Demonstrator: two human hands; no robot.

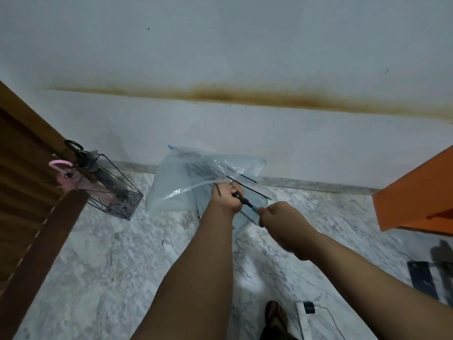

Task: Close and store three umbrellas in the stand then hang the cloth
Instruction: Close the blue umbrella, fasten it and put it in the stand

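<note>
I hold a clear plastic umbrella [196, 177] with black ribs and a blue tip, its canopy half collapsed and pointing away toward the wall. My left hand [226, 196] grips the black shaft near the ribs. My right hand [282, 218] is closed around the blue handle end. At the left stands a black wire umbrella stand [117, 190] holding two closed umbrellas: a pink one [73, 177] with a pink hook handle and a dark one [98, 168] with a black handle. No cloth can be made out.
A brown wooden door [27, 182] runs along the left. An orange cabinet [416, 192] juts in at the right. A white power strip [302, 320] with a cable, a dark mat [429, 276] and my sandalled foot [275, 315] lie on the marble floor.
</note>
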